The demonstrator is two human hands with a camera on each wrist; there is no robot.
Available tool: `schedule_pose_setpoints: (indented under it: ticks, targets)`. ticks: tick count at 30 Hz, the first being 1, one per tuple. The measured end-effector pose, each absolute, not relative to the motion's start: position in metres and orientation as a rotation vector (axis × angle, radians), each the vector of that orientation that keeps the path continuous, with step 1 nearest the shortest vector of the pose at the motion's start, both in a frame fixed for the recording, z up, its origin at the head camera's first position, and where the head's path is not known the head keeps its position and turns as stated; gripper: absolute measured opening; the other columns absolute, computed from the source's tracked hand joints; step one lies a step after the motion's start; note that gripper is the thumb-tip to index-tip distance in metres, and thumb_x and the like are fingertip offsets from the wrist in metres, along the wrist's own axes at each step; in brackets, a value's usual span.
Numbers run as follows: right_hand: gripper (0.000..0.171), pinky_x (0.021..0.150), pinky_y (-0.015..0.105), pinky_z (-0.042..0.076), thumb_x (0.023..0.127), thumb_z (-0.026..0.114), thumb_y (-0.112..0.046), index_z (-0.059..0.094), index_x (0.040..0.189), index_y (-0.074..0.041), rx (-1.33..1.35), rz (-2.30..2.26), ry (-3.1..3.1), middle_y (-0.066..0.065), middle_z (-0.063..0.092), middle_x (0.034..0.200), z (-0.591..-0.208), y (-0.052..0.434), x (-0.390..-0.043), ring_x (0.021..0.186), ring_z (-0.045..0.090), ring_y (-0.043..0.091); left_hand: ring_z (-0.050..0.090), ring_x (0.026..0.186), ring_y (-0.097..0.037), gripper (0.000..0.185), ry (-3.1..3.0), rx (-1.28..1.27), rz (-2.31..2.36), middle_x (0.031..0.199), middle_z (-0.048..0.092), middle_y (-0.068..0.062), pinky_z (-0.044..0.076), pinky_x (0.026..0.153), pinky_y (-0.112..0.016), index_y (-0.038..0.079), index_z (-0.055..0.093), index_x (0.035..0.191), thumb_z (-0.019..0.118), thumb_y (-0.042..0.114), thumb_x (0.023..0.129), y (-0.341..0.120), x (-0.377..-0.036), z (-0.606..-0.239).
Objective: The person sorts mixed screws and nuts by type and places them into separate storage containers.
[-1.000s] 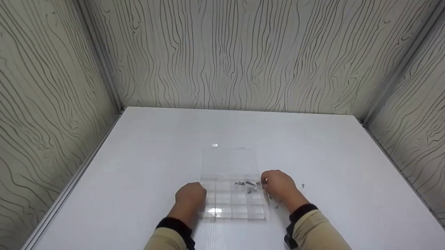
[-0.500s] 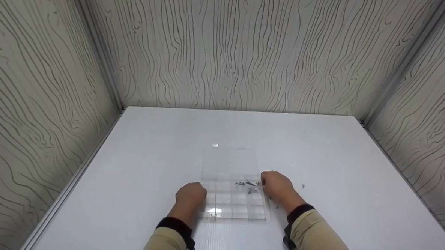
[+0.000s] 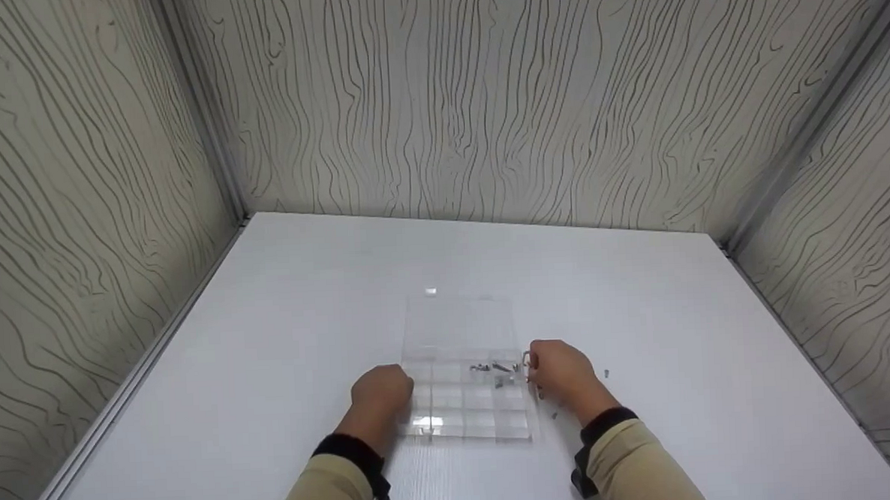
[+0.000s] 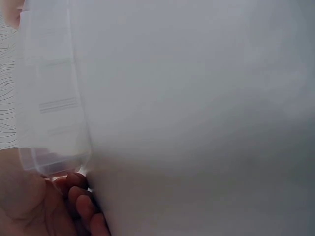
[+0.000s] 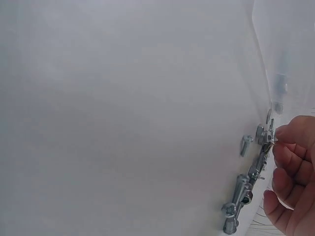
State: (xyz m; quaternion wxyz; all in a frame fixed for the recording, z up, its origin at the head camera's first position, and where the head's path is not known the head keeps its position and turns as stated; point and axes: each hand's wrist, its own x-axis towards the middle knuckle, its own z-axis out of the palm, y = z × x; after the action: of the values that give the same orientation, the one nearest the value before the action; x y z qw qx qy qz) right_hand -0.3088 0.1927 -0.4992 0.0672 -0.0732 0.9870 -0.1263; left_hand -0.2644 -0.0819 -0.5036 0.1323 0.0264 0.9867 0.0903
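A clear compartment box (image 3: 446, 400) lies on the white table with its transparent lid (image 3: 459, 321) laid back. My left hand (image 3: 382, 392) holds the box's left side; in the left wrist view its fingers (image 4: 84, 206) curl at the box corner. Small metal fasteners (image 3: 501, 367) sit in compartments at the back right. Beside the right edge, my right hand (image 3: 563, 371) has thumb and forefinger close together, pinching a small metal fastener (image 5: 270, 139). Several silvery bolts and other fasteners (image 5: 240, 189) lie near its fingers, partly hidden by the hand in the head view.
Small fasteners lie loose on the table right of the box, one of them a short piece (image 3: 606, 373) beyond my right hand. The white table (image 3: 267, 303) is bounded by wood-grain patterned panels (image 3: 446, 107) behind and at both sides.
My right hand shifts slightly left at the box's right edge, then back right, its fingertips now a little further from the compartments. My left hand and the box stay in place.
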Motion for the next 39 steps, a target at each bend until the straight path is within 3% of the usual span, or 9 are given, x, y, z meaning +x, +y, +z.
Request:
schedule_pose_setpoints:
  ticks: [6,12,19,26,34,39]
  targets:
    - [0.008,0.060,0.034,0.046,0.080,0.065,-0.017,0.059,0.082,-0.013,-0.228,-0.360,3.010,0.000,0.058,0.076,-0.489,0.194,-0.314,0.067,0.052,0.016,0.058,0.078,-0.023,0.013,2.879,0.105,0.207,0.087,0.062,-0.008,0.051,0.062,-0.037,0.007,0.066,0.082,0.066,0.002,0.070,-0.082,-0.263,-0.502]
    - [0.011,0.059,0.034,0.046,0.080,0.064,-0.020,0.059,0.084,-0.012,-0.241,-0.338,3.053,0.001,0.059,0.077,-0.473,0.185,-0.318,0.065,0.051,0.016,0.058,0.076,-0.022,0.013,2.873,-0.014,0.417,0.085,0.062,-0.009,0.051,0.063,-0.037,0.004,0.065,0.086,0.056,0.013,0.083,-0.082,-0.264,-0.502]
    - [0.010,0.058,0.032,0.044,0.080,0.065,-0.021,0.059,0.084,-0.014,-0.400,-0.334,3.073,-0.002,0.056,0.072,-0.469,0.162,-0.314,0.063,0.049,0.014,0.057,0.073,-0.021,0.003,2.877,0.045,0.347,0.081,0.061,-0.007,0.051,0.061,-0.037,0.006,0.063,0.077,0.063,0.007,0.074,-0.083,-0.265,-0.503]
    - [0.006,0.057,0.032,0.044,0.079,0.064,-0.017,0.059,0.080,-0.014,-0.560,-0.353,3.044,-0.003,0.057,0.071,-0.471,0.142,-0.308,0.063,0.049,0.013,0.056,0.072,-0.019,0.013,2.840,-0.073,0.482,0.082,0.063,-0.007,0.051,0.060,-0.036,0.006,0.063,0.076,0.053,0.012,0.081,-0.082,-0.265,-0.505]
    - [0.011,0.057,0.032,0.044,0.081,0.067,-0.022,0.060,0.082,-0.014,-0.591,-0.352,3.015,-0.004,0.059,0.073,-0.473,0.135,-0.307,0.065,0.051,0.013,0.053,0.069,-0.018,0.004,2.870,0.038,0.340,0.079,0.061,-0.006,0.050,0.059,-0.034,0.006,0.063,0.075,0.060,0.004,0.076,-0.082,-0.262,-0.503]
    - [0.014,0.059,0.032,0.045,0.081,0.068,-0.024,0.061,0.086,-0.013,-0.586,-0.353,3.004,-0.003,0.058,0.074,-0.474,0.136,-0.308,0.067,0.052,0.014,0.054,0.070,-0.019,0.010,2.864,-0.015,0.416,0.079,0.061,-0.006,0.050,0.060,-0.034,0.006,0.064,0.076,0.055,0.009,0.080,-0.082,-0.263,-0.503]
